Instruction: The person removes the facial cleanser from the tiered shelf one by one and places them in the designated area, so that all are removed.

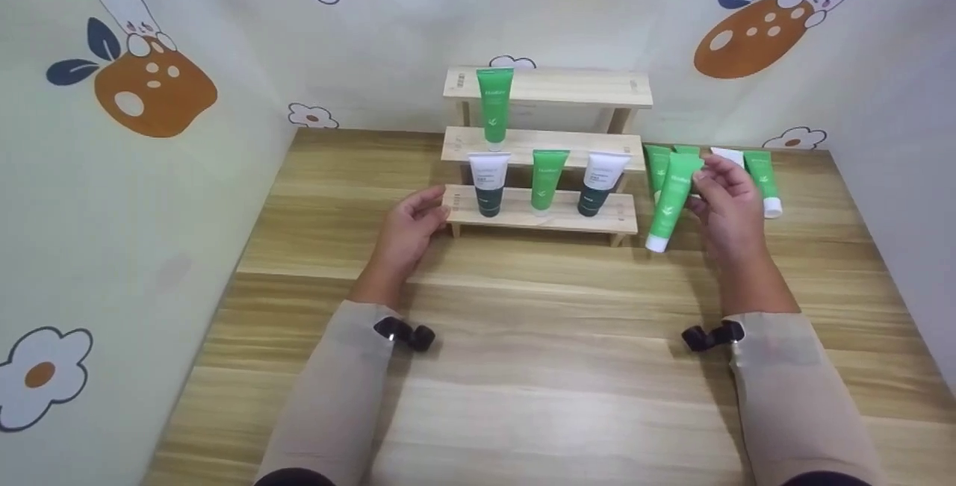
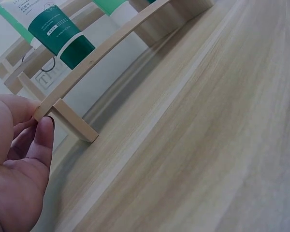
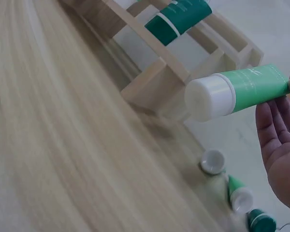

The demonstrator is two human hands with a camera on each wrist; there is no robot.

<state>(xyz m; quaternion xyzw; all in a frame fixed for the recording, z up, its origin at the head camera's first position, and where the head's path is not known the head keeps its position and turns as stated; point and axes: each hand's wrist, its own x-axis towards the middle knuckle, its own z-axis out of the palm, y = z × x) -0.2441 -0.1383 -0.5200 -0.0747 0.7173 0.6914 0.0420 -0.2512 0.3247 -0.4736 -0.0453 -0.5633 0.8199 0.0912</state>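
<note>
R hand (image 1: pixel 728 206) pinches green tube (image 1: pixel 674 198) near crimp (image 1: pixel 686 160); prob. light, soft, slick; hold at crimp or stiff cap (image 1: pixel 656 244). L hand (image 1: pixel 409 226) grips rack (image 1: pixel 549 140) end.

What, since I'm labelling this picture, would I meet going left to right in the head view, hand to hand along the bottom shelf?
Left hand → first white-and-green tube → standing green tube → second white-and-green tube → held green tube → right hand.
</note>
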